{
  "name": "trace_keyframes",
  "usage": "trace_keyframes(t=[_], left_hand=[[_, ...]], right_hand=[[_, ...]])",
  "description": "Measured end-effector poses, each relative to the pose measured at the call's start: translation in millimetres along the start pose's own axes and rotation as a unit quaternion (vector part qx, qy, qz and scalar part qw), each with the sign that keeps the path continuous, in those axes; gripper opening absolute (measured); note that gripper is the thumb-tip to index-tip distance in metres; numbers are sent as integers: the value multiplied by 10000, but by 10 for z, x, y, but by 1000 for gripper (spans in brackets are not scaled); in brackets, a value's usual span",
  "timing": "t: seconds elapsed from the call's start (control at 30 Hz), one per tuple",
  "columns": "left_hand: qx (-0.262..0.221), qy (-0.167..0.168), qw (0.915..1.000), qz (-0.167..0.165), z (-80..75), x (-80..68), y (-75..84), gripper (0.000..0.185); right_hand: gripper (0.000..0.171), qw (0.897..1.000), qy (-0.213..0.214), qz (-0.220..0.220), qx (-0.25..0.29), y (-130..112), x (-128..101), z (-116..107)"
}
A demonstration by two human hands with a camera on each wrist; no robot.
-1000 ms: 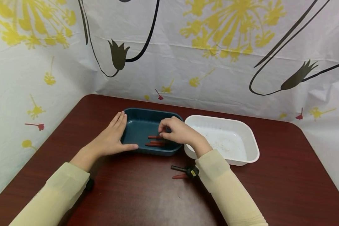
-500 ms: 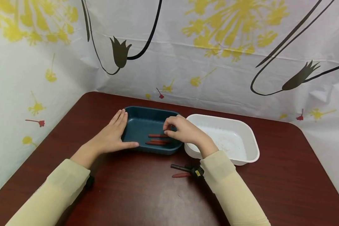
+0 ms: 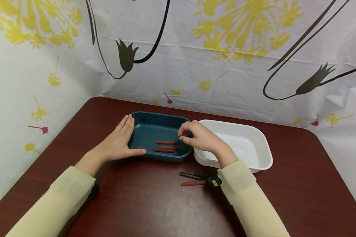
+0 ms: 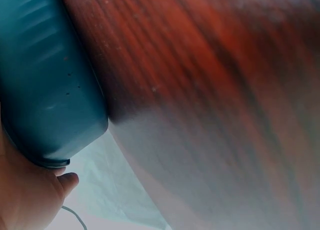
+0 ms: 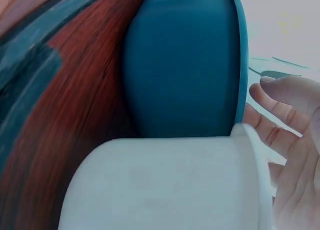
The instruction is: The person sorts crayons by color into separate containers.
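Observation:
My left hand [image 3: 117,141] rests on the left end of a dark blue tray [image 3: 158,117], fingers straight along its outer side and thumb at the front rim. Inside the tray, toward its right front, lie several red crayons [image 3: 166,142], roughly side by side. Over the tray's right rim hovers my right hand [image 3: 200,136], fingers loosely bent, with nothing showing between thumb and forefinger. In the right wrist view that hand [image 5: 295,125] appears beyond the blue rim, above the white tray's corner. The left wrist view catches part of the left hand [image 4: 30,195] against the tray's end.
A white tray [image 3: 265,148] with small crumbs inside stands against the blue one's right side. On the table [image 3: 154,204] in front lie a red crayon [image 3: 192,183] and dark sticks [image 3: 190,175], partly behind the right wrist's black camera [image 3: 214,181]. A patterned sheet [image 3: 178,59] hangs behind.
My right hand has drifted right, from above the crayons to the tray's right rim, uncovering their ends. More of the red crayon on the table shows. My left hand stays on the tray.

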State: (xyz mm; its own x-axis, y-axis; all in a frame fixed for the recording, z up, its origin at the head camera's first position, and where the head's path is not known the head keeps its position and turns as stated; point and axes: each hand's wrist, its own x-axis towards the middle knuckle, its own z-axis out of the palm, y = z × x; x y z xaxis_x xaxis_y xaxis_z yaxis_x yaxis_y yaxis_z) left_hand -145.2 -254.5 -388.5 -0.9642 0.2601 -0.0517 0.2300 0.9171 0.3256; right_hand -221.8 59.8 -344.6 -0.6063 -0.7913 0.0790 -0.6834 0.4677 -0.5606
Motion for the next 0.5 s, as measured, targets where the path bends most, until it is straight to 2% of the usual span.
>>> trace_keyframes(t=[0.5], left_hand=[[-26, 44, 10000, -8, 11, 2, 11, 128]], right_hand=[[7, 9995, 312, -40, -6, 129, -242, -55]])
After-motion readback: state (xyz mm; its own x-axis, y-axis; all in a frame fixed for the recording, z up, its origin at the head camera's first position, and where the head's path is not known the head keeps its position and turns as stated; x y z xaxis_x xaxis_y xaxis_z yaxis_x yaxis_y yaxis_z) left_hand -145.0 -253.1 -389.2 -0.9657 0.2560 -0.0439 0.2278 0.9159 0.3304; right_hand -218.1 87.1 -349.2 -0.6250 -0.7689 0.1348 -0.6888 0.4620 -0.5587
